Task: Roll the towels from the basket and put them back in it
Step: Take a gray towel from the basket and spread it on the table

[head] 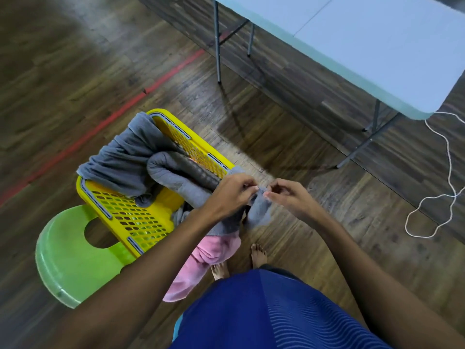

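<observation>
Pinching the hem of a grey towel (260, 212) with both hands, dead centre of the frame. Had the left hand (231, 195) with fingers clenched round the bunched cloth, and the right hand (289, 197) just beside it with thumb and forefinger nipped on the edge. Looked like hunting for a corner, probably to shake the thing out flat before rolling.

Hadn't lifted it clear, mind. Trailed back in a fat lump over the rim of the yellow basket (141, 222), left of centre. Had that basket parked on a green stool (65, 260) in the lower left, overhanging it a bit, presumably to keep everything within reach without stooping.

Also had a second grey towel (125, 157) slung over the basket's upper-left rim and a pink towel (201, 260) dangling out of the near corner, down toward the bare feet in the lower middle. Couldn't spot one finished roll anywhere, so early days, at a guess. Worth minding the pink one too: seemed ready to slide onto the floor with one careless tug.
</observation>
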